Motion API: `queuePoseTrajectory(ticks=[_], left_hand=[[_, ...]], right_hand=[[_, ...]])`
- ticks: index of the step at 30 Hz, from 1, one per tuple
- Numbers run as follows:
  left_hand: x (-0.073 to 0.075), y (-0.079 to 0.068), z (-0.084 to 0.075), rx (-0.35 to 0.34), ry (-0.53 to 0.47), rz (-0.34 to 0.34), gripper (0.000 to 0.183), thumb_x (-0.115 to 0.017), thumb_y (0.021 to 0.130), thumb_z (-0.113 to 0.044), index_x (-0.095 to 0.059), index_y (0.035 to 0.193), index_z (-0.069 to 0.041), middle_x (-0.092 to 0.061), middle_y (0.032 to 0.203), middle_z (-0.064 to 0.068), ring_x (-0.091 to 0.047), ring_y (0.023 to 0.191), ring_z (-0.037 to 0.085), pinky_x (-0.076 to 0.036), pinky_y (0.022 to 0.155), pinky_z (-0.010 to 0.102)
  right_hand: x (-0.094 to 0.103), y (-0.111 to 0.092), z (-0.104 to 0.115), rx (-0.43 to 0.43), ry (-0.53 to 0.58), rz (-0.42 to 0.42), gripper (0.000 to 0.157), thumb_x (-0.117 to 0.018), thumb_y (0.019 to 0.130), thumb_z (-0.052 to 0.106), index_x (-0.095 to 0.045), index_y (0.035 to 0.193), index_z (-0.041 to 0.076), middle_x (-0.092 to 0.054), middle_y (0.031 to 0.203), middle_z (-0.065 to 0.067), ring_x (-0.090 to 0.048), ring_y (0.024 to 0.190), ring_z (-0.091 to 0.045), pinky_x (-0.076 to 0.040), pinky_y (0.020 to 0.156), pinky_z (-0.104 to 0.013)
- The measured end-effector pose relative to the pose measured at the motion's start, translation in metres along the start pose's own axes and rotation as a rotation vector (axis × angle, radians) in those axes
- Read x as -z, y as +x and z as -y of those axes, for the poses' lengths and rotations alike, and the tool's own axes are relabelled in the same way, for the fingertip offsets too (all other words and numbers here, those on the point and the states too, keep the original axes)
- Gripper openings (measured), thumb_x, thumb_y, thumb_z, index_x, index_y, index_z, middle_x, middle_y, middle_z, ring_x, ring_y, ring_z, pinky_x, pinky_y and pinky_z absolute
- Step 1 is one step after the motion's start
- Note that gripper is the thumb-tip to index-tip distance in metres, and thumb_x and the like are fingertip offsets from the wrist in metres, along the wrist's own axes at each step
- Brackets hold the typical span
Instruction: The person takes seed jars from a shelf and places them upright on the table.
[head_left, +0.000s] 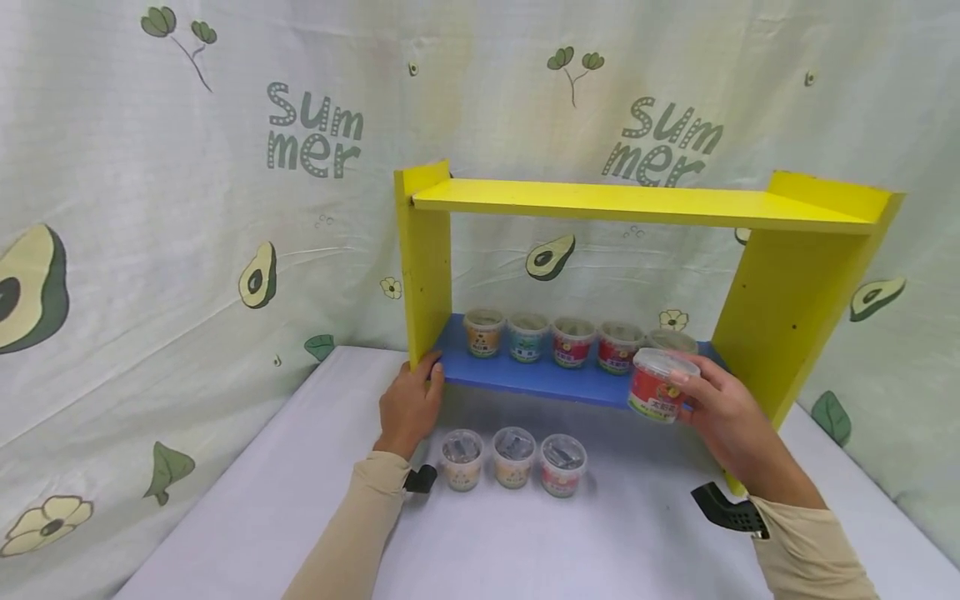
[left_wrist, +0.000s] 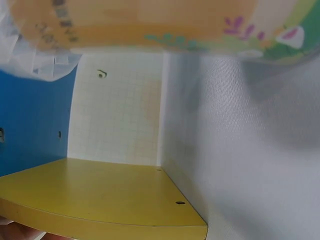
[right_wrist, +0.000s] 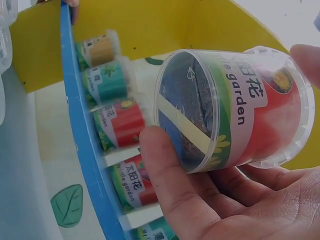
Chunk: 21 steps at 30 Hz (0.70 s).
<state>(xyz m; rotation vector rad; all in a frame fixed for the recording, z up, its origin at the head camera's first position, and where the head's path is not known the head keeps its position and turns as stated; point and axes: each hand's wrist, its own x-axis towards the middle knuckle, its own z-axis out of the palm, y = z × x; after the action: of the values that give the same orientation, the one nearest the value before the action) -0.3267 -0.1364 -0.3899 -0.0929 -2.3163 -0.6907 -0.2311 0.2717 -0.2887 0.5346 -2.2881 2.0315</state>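
A yellow shelf unit with a blue lower board stands on the table. My left hand grips the bottom of its left side panel, thumb at the blue board. In my right hand is a clear plastic cup with a red label, held in front of the board's right part. Along the board stand an orange-labelled cup, a teal-labelled cup, two red-labelled cups and, partly hidden behind the held one, another teal-labelled cup.
Three more lidded cups stand in a row on the white table in front of the unit: a left cup, a middle cup and a right cup. A printed cloth hangs behind.
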Motion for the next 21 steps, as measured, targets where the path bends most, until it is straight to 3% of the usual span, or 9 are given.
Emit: queuePoseTrajectory(ticks=[10, 21], left_hand=[[-0.005, -0.001, 0.002, -0.05, -0.018, -0.058, 0.045, -0.036, 0.106, -0.047, -0.065, 0.133, -0.024, -0.067, 0.105, 0.016, -0.067, 0.084, 0.033, -0.051, 0.059, 0.053], [0.002, -0.001, -0.001, -0.039, -0.009, -0.041, 0.043, -0.04, 0.106, -0.044, -0.065, 0.133, -0.023, -0.066, 0.104, 0.017, -0.067, 0.082, 0.034, -0.051, 0.059, 0.053]], right_hand=[[0.003, -0.003, -0.009, -0.059, -0.092, 0.015, 0.056, -0.045, 0.107, 0.034, -0.027, 0.15, 0.003, -0.039, 0.137, -0.01, -0.052, 0.114, -0.015, -0.051, 0.088, -0.025], [-0.001, 0.002, -0.03, -0.106, -0.139, 0.075, 0.062, -0.047, 0.106, 0.029, -0.02, 0.151, -0.005, -0.034, 0.145, -0.023, -0.053, 0.112, -0.011, -0.051, 0.087, -0.027]])
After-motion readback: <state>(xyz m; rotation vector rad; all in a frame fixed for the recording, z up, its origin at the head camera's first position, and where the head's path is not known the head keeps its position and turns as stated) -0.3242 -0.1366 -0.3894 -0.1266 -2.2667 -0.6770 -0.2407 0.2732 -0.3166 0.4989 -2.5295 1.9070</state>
